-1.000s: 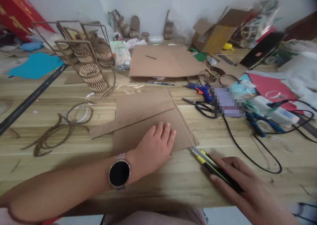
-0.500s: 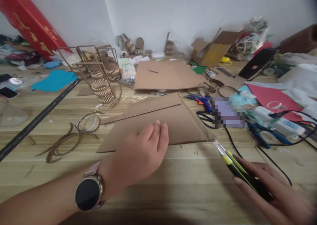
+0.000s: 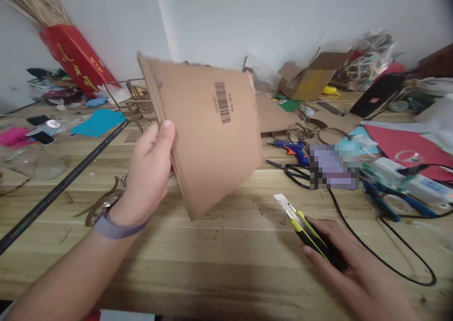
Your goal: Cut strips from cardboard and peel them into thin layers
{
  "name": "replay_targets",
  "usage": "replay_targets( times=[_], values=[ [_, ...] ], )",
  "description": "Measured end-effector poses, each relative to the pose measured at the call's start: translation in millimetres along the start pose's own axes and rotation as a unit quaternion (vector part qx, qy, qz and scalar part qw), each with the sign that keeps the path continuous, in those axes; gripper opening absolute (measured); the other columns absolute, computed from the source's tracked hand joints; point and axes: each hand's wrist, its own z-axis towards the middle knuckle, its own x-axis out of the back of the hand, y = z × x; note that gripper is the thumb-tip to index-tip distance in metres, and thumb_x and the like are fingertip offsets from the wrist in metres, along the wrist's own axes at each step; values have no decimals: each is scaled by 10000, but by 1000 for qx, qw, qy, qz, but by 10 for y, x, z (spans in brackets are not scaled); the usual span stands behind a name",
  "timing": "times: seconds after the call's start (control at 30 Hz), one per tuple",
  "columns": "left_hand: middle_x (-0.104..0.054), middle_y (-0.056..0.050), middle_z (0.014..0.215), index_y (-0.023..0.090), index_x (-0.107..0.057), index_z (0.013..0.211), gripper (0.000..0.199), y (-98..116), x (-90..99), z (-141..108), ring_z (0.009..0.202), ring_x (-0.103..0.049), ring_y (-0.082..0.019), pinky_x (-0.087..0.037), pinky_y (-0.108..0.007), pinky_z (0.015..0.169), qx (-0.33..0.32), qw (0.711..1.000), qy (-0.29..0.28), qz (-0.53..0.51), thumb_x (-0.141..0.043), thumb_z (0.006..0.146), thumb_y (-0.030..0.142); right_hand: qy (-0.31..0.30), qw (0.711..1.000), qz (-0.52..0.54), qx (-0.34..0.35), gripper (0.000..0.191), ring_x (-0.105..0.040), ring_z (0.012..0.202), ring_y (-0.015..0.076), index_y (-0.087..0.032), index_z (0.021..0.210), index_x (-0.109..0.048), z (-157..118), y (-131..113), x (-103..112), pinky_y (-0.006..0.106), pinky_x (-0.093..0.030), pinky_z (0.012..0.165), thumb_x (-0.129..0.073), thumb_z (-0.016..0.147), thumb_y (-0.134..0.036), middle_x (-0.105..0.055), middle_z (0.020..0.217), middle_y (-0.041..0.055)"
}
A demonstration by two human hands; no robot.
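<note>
My left hand (image 3: 150, 165) grips the left edge of a brown cardboard piece (image 3: 208, 151), thumb on the near face. The cardboard is held up off the table, tilted, with a printed barcode facing me. My right hand (image 3: 348, 259) is closed around a yellow-and-black utility knife (image 3: 311, 231). Its blade is out and points up and left, apart from the cardboard. Small dark crumbs lie on the wooden table (image 3: 226, 264) below the cardboard. Black-handled scissors (image 3: 297, 175) rest beyond the knife.
A blue glue gun (image 3: 293, 149), pliers (image 3: 385, 201), a power strip (image 3: 414, 179) and a black cable (image 3: 339, 212) lie at right. Cardboard rings (image 3: 102, 203) sit at left, partly behind my wrist. Small woven baskets (image 3: 132, 109) stand behind the cardboard, near a blue sheet (image 3: 99, 122).
My left hand, earlier on the flat cardboard, has taken hold of it and raised it with the barcode side showing. The knife has moved left, away from the cardboard's corner. The view has shifted slightly.
</note>
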Motion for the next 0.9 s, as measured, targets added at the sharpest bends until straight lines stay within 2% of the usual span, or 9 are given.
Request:
replay_targets(
  times=[0.1,0.3,0.5,0.6,0.67,0.73,0.8,0.83,0.9],
  values=[
    [-503,38,617,210,-569,763,326,-311,-104,-208,463,-408,-104,-287,-236,414,135,987,-2,-86,-647,867,509,-15,1000,5,13,326,-720,947,240,-264,1204,-622,-8,9,-16,342,-595,816,-574,911,-398,-734,1079,73],
    [-608,18,758,196,-578,891,295,-690,-171,-760,514,-482,-83,-377,-186,412,317,940,-15,-126,-655,863,480,-61,998,-7,13,411,-716,978,235,-244,1312,-585,-71,36,-38,335,-591,844,-549,932,-397,-721,1108,99],
    [-667,-25,1095,232,-485,975,80,-772,-138,-1070,869,-673,-115,-595,-279,774,395,904,-30,-163,-512,970,308,-86,994,-37,47,414,-710,1021,215,-207,1322,-579,-142,92,-93,292,-591,847,-516,967,-410,-697,1160,122],
    [-699,-55,1016,216,-501,937,125,-707,-24,-1242,916,-708,-141,-576,-333,898,460,864,-134,-153,-506,979,334,-99,994,-46,32,440,-712,1014,227,-224,1345,-570,-167,166,-90,320,-592,856,-496,970,-443,-692,1169,117],
    [-706,-58,881,197,-540,969,205,-629,71,-1321,780,-717,-158,-597,-331,779,493,823,-269,-89,-499,975,398,-114,992,-53,18,466,-710,1019,236,-241,1373,-554,-181,223,-67,341,-588,869,-483,971,-467,-685,1182,115],
    [-690,-46,798,186,-575,951,221,-577,131,-1324,682,-690,-172,-585,-326,646,411,827,-383,30,-490,970,390,-120,991,-59,9,493,-708,1020,239,-245,1392,-540,-187,266,-38,346,-585,873,-475,970,-490,-679,1183,117],
    [-695,-62,876,182,-623,954,194,-603,128,-1248,815,-684,-200,-582,-358,733,168,875,-417,182,-478,981,308,-121,991,-64,5,507,-705,1021,239,-246,1403,-531,-179,286,-17,344,-582,877,-477,968,-500,-674,1178,114],
    [-695,-79,956,179,-643,986,209,-652,105,-1192,938,-666,-223,-566,-399,837,19,878,-405,255,-452,996,263,-119,991,-65,4,508,-704,1020,238,-249,1409,-525,-171,287,-12,343,-581,878,-475,969,-499,-672,1175,112],
    [-685,-107,1050,150,-633,1139,248,-801,42,-1078,1054,-618,-251,-539,-440,916,-211,825,-374,367,-425,1009,185,-117,991,-66,5,506,-703,1019,238,-255,1419,-513,-152,279,-13,344,-579,881,-469,973,-490,-669,1179,110]
  ],
)
